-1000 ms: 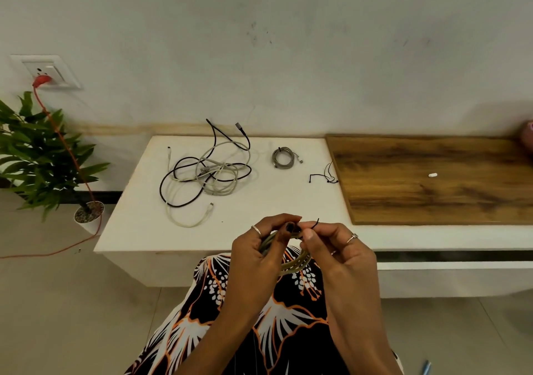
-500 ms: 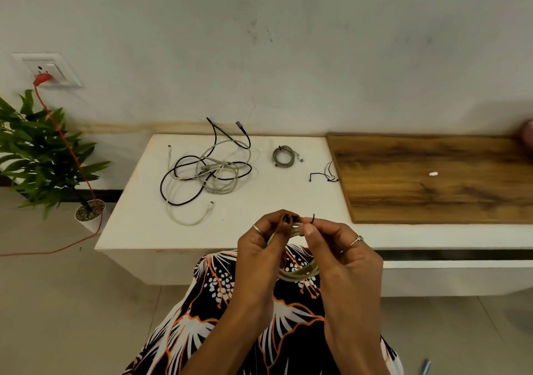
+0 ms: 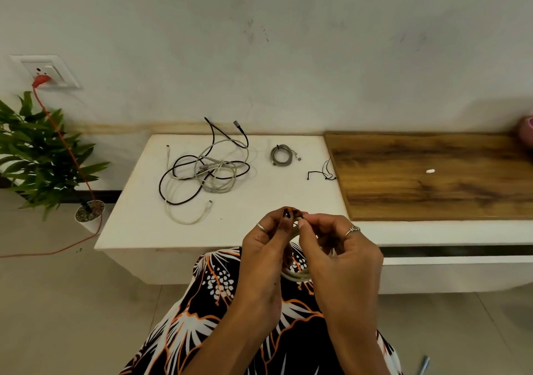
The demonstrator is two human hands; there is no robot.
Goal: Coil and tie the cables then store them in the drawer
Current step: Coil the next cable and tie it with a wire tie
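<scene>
Above my lap, my left hand and my right hand meet at the top of a pale coiled cable. Both pinch a thin black tie there. The coil's lower loop shows between my wrists; the rest is hidden by my fingers. On the white table lies a loose tangle of black and white cables. A small grey cable lies coiled and tied to its right. Loose black ties lie beside the wooden top. A dark drawer gap runs under the table edge at right.
A wooden top covers the right part of the table, with a small white object on it. A potted plant stands on the floor at left. A red cord runs from the wall socket across the floor.
My hands have risen slightly and closed together at the top of the coil. The black tie's free end, which stuck up before, is tucked between my fingertips.
</scene>
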